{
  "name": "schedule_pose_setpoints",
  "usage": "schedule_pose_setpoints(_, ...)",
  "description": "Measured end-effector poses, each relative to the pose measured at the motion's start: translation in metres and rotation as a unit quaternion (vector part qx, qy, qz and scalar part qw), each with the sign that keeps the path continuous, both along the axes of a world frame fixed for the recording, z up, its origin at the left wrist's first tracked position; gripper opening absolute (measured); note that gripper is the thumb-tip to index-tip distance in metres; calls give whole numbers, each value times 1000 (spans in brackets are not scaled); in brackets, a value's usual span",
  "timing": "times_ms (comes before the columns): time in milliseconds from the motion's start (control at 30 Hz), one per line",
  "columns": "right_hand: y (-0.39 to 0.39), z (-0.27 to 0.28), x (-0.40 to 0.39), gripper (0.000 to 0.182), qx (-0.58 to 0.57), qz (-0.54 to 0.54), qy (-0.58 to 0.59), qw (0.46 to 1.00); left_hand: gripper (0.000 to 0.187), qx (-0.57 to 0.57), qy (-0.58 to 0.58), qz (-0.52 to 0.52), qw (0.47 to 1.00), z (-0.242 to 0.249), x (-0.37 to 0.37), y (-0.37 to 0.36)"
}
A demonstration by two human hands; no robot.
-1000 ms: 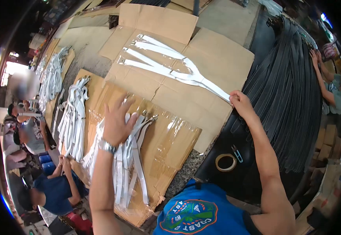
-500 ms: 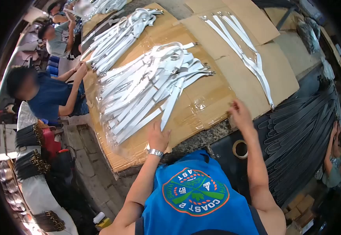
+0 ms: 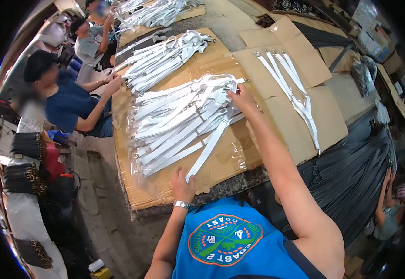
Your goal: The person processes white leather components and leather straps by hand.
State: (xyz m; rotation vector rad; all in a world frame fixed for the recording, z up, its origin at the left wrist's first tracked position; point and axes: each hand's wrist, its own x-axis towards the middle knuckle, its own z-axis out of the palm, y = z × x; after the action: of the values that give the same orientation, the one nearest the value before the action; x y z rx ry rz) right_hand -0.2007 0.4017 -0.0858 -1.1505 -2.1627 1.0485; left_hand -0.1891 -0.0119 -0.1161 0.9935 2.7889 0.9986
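A pile of white suspenders [image 3: 179, 125] with metal clips lies on the cardboard-topped table. Near the table's front edge, my left hand [image 3: 182, 186] is closed on the lower end of one strap, which slants up from it to the pile. My right hand [image 3: 242, 100] reaches across to the pile's upper right, its fingers closed at the looped straps there; the fingertips are partly hidden. A single pair of white suspenders [image 3: 300, 100] lies spread in a Y on the cardboard to the right.
Another heap of white suspenders [image 3: 170, 58] lies farther back. A person in a dark blue shirt [image 3: 70, 104] sits at the table's left side, with others beyond. Long black straps [image 3: 351, 162] are fanned out at the right, near another person's hands [image 3: 388, 179]. Cardboard [image 3: 251, 153] covers the tabletop.
My right hand has moved from the table's front edge up and left onto the suspenders pile. My left hand has drawn the strap end slightly toward me. The camera view has shifted.
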Motion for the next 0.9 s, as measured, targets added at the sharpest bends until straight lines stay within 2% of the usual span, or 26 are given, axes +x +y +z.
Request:
schedule_pose_setpoints(67,6,1,-9,40,18,20,2,1000,34,39,-4,-8,999,1,-1,8)
schedule_pose_setpoints(100,-3,20,-6,30,24,11,3,1000,31,58,-6,-12,998,3,-3,16)
schedule_pose_setpoints(167,-12,30,-2,27,31,4,28,999,27,122,-172,-19,977,11,-15,51)
schedule_pose_setpoints(233,-28,45,9,23,16,9,45,999,40,218,-416,-28,882,5,-38,104)
schedule_pose_setpoints(267,-35,47,15,23,22,28,47,998,50,279,-523,-1,806,25,-42,132)
schedule_pose_setpoints(300,-40,48,22,23,28,47,49,997,61,335,-618,24,711,45,-46,159)
schedule_pose_setpoints(333,-45,49,30,22,35,65,52,996,76,386,-700,17,601,45,-58,179)
schedule_pose_setpoints(367,-53,51,38,22,25,66,46,996,77,420,-735,36,530,51,-62,194)
schedule_pose_setpoints(467,-75,50,67,21,2,70,41,997,60,503,-718,58,478,46,-53,203)
schedule_pose_setpoints(500,-81,47,78,21,-4,69,50,996,38,513,-709,46,482,41,-49,198)
schedule_pose_setpoints(600,-102,38,117,21,4,78,19,997,23,493,-712,46,497,28,-36,176)
schedule_pose_setpoints(767,-153,21,172,26,-5,112,-40,993,24,454,-727,57,512,23,-16,138)
schedule_pose_setpoints(900,-202,33,196,36,-112,155,-84,978,26,395,-711,49,580,26,-3,104)
